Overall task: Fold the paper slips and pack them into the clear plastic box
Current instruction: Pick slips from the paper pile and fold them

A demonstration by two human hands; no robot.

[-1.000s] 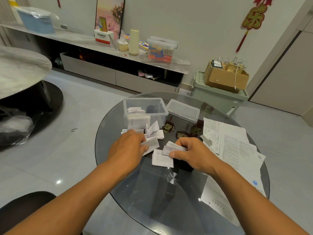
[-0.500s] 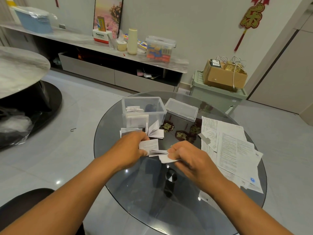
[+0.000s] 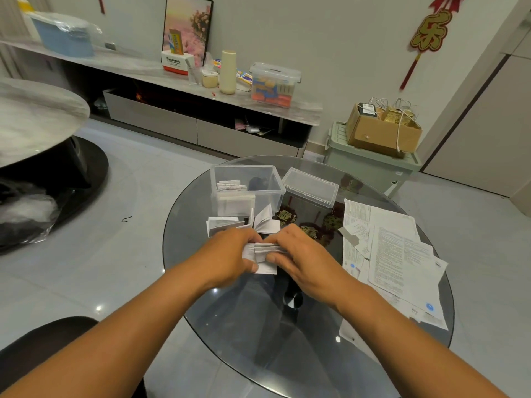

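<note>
- We hold a small bundle of folded slips (image 3: 263,252) between both hands above the round glass table (image 3: 218,320), its long axis running left to right across our view, folded edges stacked like a fan.
- Our left hand (image 3: 227,255) pinches the bundle's left end with curled fingers; our right hand (image 3: 300,255) grips the right end, thumb beneath.
- Beyond the hands, two loose clusters of folded slips (image 3: 222,224) lie on the glass, just in front of the clear plastic box (image 3: 247,186).
- That one box stands open, with slips inside toward its left; its lid (image 3: 310,187) lies just to its right.
- Several printed sheets (image 3: 402,254) overlap on the table's right side.
- Around us: a pale tiled floor (image 3: 100,254), a long low cabinet (image 3: 184,122) against the wall, and one cardboard box (image 3: 382,130) on a green bin (image 3: 370,162).
</note>
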